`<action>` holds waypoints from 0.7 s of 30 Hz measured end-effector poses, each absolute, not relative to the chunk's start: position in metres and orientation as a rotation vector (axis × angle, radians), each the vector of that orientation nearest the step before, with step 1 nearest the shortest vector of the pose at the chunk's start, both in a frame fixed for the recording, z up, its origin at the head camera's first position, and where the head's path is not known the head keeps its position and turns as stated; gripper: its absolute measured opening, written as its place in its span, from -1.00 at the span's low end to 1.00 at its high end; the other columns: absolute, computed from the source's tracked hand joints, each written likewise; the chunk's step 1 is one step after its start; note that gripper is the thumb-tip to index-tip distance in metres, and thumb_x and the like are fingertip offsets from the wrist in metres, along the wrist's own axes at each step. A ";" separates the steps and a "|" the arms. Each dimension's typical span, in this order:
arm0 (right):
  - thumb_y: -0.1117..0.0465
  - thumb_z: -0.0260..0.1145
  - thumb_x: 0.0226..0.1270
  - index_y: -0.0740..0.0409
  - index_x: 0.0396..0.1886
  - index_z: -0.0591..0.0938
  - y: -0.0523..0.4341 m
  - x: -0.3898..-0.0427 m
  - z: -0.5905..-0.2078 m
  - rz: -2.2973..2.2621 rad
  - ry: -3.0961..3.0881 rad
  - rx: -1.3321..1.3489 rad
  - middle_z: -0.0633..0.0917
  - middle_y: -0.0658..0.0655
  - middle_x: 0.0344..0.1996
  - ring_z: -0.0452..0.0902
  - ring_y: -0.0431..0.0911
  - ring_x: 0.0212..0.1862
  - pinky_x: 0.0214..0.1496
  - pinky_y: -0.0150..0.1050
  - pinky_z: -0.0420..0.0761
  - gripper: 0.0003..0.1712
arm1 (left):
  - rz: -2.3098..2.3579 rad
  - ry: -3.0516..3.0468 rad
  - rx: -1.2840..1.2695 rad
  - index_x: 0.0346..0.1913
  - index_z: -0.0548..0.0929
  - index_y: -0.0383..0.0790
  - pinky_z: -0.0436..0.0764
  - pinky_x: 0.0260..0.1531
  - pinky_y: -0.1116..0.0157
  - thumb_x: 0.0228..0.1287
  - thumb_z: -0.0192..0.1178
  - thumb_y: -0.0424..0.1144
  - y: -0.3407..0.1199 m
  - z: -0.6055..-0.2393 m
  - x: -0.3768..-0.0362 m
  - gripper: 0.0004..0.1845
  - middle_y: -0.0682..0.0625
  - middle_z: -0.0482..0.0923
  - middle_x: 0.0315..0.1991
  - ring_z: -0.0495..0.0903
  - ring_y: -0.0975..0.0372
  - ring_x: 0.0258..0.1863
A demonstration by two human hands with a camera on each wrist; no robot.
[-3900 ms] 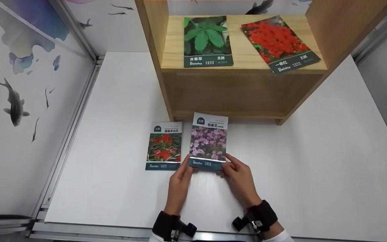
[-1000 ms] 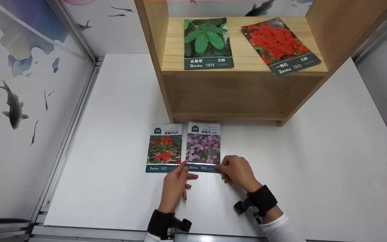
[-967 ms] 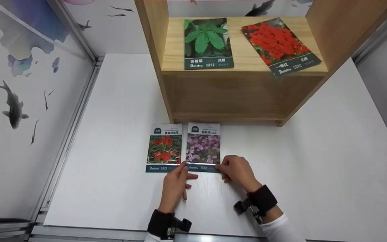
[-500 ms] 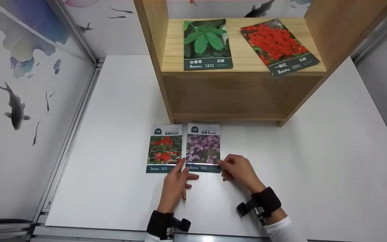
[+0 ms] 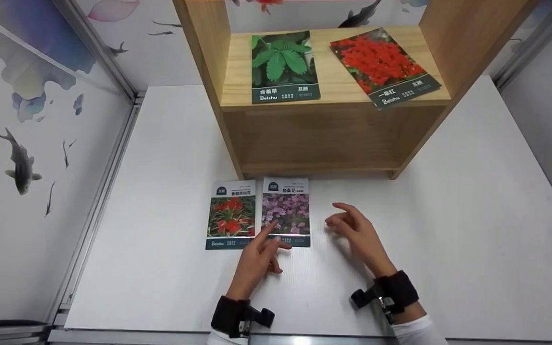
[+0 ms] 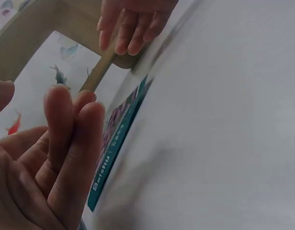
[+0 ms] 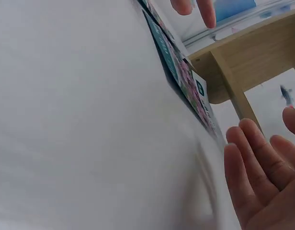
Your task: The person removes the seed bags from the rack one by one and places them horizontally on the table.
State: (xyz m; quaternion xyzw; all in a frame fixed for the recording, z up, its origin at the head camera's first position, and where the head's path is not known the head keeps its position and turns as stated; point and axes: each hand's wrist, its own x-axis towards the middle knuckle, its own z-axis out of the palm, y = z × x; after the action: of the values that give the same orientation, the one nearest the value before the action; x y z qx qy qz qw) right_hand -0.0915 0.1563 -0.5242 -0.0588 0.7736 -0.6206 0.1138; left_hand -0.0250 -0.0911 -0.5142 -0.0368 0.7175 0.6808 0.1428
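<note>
Purple-flower seed packet (image 5: pixel 285 212) lies flat on white table (image 5: pixel 448 201), just before wooden shelf (image 5: pixel 333 129), edge to edge with red-flower seed packet (image 5: pixel 231 215) on its left. We note left hand (image 5: pixel 260 254) grasping nothing, forefinger straight over purple packet's lower left corner; contact we cannot tell. Right hand (image 5: pixel 355 230) released, fingers loosely bent, just right of packet, apart from it. Fern packet (image 5: pixel 284 66) and red-blossom packet (image 5: pixel 382 65) lie on shelf board.
</note>
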 end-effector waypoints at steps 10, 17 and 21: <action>0.14 0.10 0.33 0.09 0.26 0.28 0.194 -0.097 -0.471 -1.948 2.561 -0.221 0.46 0.13 0.08 0.31 -0.04 0.15 0.08 -0.32 0.36 -0.48 | 2.019 2.224 0.079 0.36 -0.16 0.34 0.59 -0.49 0.15 0.24 0.04 0.05 -0.067 -0.507 -0.058 -0.25 0.09 0.37 0.11 0.58 0.14 -0.22; 0.25 0.10 0.31 0.06 0.30 0.23 0.214 -0.100 -0.434 -1.992 2.705 -0.294 0.41 0.18 0.12 0.29 0.00 0.17 0.07 -0.36 0.36 -0.44 | 2.047 2.321 0.252 0.40 -0.23 0.14 0.58 -0.38 0.18 0.26 0.06 -0.12 -0.062 -0.451 -0.072 -0.19 -0.02 0.31 0.16 0.57 0.20 -0.25; 0.21 0.08 0.32 -0.08 0.33 0.18 0.218 -0.102 -0.409 -1.896 2.833 -0.248 0.35 0.06 0.18 0.28 -0.04 0.18 0.04 -0.38 0.37 -0.41 | 2.049 2.341 0.375 0.41 -0.23 -0.03 0.58 -0.30 0.16 0.26 0.05 -0.18 -0.053 -0.418 -0.078 -0.19 -0.13 0.28 0.17 0.55 0.18 -0.16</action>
State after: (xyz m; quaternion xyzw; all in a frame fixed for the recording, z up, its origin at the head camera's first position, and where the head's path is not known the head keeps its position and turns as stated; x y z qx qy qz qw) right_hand -0.1017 0.2181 -0.4088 -0.0720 0.8210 -0.5494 -0.1377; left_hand -0.0781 -0.0534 -0.4181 0.1197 0.7471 0.6538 0.0041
